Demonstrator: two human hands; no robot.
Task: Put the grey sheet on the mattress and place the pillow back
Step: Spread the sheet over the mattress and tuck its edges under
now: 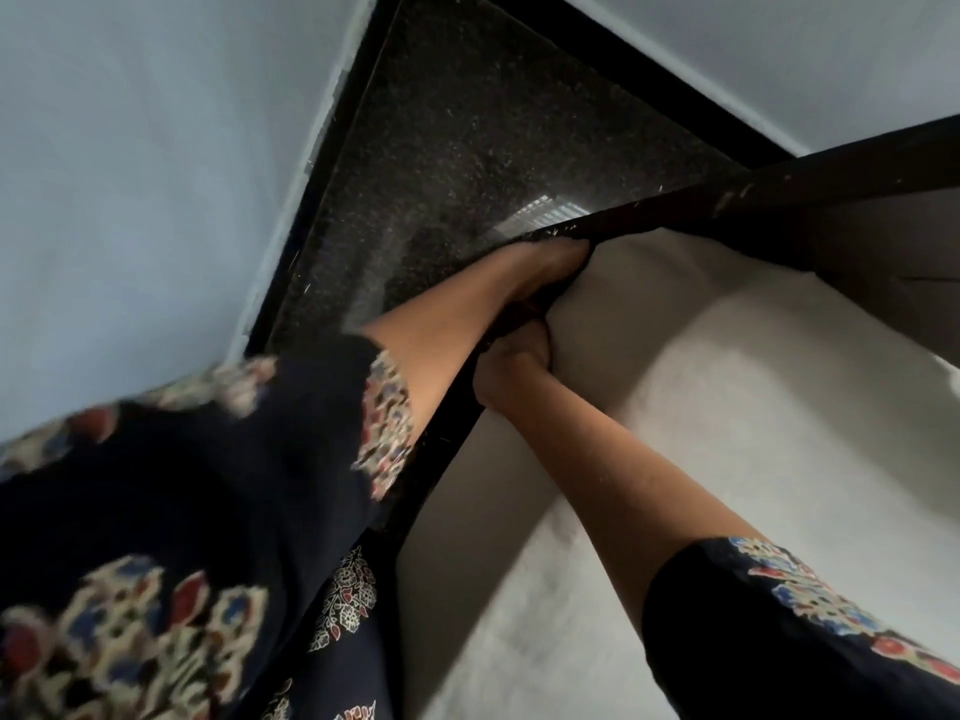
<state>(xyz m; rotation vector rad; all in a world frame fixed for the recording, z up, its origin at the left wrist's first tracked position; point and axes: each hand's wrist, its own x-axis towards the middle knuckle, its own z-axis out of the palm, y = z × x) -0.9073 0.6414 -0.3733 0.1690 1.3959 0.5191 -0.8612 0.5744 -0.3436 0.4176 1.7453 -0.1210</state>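
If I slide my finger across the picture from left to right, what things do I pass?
Blue-grey wall → dark speckled floor → left hand → pale mattress.

Pale grey sheet (727, 418) lies spread smooth, folding down the side.

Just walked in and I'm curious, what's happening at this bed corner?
A person is bending over the corner of a mattress covered by a pale grey sheet. The left hand reaches down between the mattress and the dark bed frame, fingers hidden; the right hand, curled in a fist, appears to grip the sheet there. No pillow is in view.
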